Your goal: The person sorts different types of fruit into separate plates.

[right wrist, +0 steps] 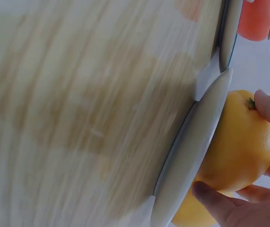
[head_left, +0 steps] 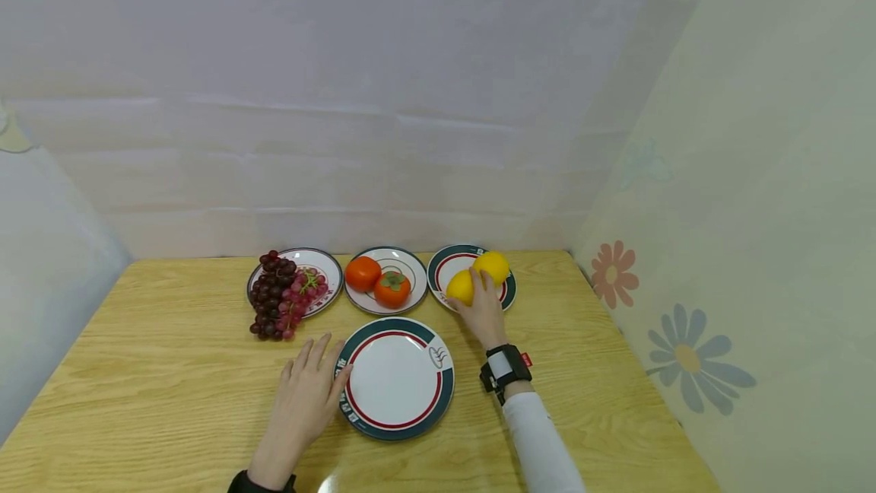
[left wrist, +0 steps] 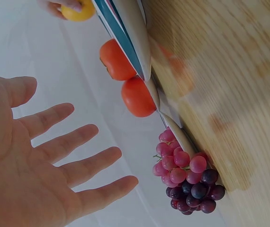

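My right hand (head_left: 483, 316) has its thumb and fingers around the nearer yellow fruit (right wrist: 241, 142), a rounded one with a small green stem spot. That fruit sits on the green-rimmed plate (head_left: 442, 268) at the back right. A second yellow fruit (head_left: 493, 265) lies against it, partly behind my fingers. My left hand (head_left: 309, 385) is held with fingers spread, holding nothing. Its thumb reaches over the left rim of a larger green-rimmed plate (head_left: 395, 379); whether it touches cannot be told. In the left wrist view, the palm (left wrist: 26, 165) faces the camera.
Two orange persimmons (head_left: 392, 290) rest on the middle back plate (head_left: 408, 261). Dark and pink grapes (head_left: 277, 291) overhang the front of the left back plate (head_left: 327, 265). The wooden table (head_left: 171, 371) meets a covered wall at the back and a flowered panel on the right.
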Tool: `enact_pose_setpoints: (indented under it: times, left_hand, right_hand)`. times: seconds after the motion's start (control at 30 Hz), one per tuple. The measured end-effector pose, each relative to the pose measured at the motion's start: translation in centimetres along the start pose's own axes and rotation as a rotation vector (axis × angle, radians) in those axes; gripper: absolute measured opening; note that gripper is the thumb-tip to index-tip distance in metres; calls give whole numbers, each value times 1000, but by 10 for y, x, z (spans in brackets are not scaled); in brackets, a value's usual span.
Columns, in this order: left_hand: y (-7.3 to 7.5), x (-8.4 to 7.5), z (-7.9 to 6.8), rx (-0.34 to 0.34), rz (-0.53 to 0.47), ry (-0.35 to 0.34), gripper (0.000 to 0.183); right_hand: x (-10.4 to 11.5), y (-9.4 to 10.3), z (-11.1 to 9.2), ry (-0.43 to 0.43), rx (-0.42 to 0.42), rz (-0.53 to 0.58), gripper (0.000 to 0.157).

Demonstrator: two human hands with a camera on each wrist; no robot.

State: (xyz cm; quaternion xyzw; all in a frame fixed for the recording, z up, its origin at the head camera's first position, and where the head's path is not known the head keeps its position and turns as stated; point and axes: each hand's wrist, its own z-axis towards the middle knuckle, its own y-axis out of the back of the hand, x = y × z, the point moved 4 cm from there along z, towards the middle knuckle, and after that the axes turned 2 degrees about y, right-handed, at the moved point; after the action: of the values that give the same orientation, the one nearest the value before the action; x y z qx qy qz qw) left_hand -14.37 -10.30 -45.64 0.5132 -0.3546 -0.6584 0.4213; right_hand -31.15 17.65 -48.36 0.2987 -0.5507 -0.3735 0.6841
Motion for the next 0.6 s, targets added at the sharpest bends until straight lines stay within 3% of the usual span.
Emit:
enact_pose_setpoints:
  times: [0.27, 0.37, 0.6]
  left_hand:
    - [0, -1, 0, -3, -8, 0, 43]
    - [0, 0, 0, -3, -11, 4, 43]
    - [1, 1, 1, -4, -10, 4, 43]
  right_hand:
    - [1, 2, -7, 45, 27, -38, 75]
    - [9, 6, -19, 73, 31, -53, 72]
    - [35, 16, -54, 118, 147, -145, 69]
